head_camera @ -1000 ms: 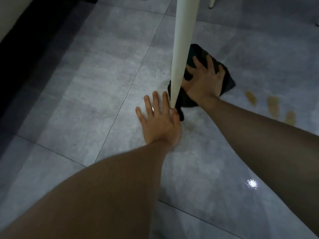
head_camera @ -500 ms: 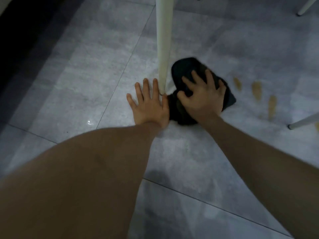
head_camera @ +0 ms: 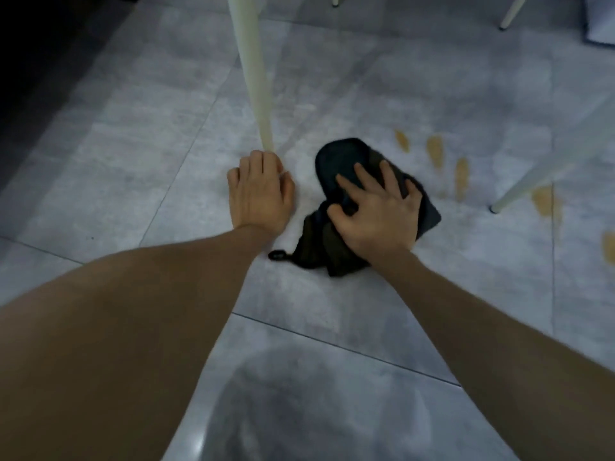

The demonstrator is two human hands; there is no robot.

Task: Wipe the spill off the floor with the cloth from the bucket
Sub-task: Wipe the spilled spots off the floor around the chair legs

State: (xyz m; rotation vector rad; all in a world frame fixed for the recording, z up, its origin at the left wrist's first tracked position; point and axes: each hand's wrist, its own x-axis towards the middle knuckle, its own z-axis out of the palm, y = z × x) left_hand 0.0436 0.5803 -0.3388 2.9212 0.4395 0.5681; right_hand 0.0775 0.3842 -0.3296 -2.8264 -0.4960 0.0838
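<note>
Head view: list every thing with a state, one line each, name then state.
cloth: dark, bunched, flat on the floor under the right hand.
right hand: fingers spread, pressing on the cloth.
left hand: knuckles curled, resting on the floor at the foot of the white leg.
white leg: standing, slanted.
spill: brown streaks, unwiped, right of the cloth.
floor: grey tile, glossy.

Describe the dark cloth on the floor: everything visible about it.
The cloth is dark, near black with an olive-brown tinge in its folds, soft and bunched rather than spread flat. A small loop sticks out at its near left corner. It lies on the grey floor tiles, just left of the brown spill marks and right of the white furniture leg. The right hand presses down on it, fingers spread; the left hand is apart from it.
</note>
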